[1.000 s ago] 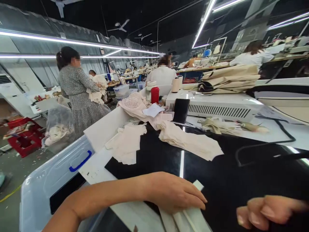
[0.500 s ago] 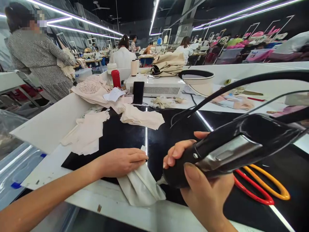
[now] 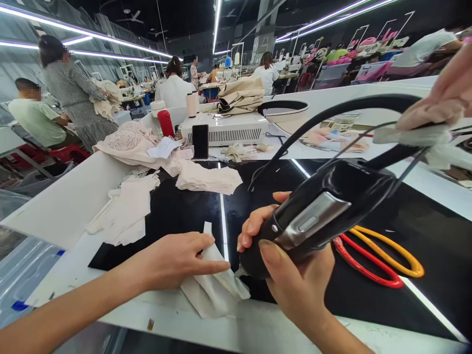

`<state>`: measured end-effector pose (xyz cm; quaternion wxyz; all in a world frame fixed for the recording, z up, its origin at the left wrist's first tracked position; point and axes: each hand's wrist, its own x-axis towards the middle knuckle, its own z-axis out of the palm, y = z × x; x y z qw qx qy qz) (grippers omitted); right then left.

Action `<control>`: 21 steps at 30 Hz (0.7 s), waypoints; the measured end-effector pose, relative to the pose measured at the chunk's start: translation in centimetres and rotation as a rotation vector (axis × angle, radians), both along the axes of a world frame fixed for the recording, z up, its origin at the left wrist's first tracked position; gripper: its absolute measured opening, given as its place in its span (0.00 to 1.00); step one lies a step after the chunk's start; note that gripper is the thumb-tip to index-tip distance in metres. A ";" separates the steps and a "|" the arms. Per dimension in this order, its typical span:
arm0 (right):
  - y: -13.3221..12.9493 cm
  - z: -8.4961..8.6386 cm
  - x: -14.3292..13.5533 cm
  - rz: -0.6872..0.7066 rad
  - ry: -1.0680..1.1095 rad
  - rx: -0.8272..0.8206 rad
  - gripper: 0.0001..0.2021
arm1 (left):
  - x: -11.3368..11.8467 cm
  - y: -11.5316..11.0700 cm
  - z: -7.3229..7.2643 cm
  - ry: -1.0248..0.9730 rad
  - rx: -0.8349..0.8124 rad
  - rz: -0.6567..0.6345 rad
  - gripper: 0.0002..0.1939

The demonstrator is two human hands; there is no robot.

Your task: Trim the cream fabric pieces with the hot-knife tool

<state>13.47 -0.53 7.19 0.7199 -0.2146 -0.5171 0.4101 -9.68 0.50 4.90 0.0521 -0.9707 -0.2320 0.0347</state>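
Note:
My left hand lies over a folded off-white fabric piece at the front edge of the black work surface. Its fingers are stretched out, two of them parted above the cloth. In my right hand is a black corded hand tool with a silver lever; my fingers wrap round its body. The tool's small pale tip comes close to the right side of the fabric; whether it touches cannot be made out. Red and orange scissor handles lie to the right of my right hand.
Stacked pale fabric pieces and another pile lie beyond my left hand. A phone leans against a white vented box. At right, another person's hand holds beige cloth by the thick black cable.
My left hand's fingers have spread apart over the fabric. My right hand and the tool have shifted slightly left in view. Another person's hand with cloth has entered at right.

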 end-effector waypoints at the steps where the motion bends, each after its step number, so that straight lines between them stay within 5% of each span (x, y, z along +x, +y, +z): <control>1: 0.0 0.0 0.0 0.001 -0.006 -0.003 0.14 | 0.1 -0.2 0.1 0.010 0.011 0.001 0.38; 21: 0.2 0.4 -0.2 -0.017 0.018 -0.033 0.18 | -0.2 -1.4 -1.3 -0.080 0.163 -0.006 0.38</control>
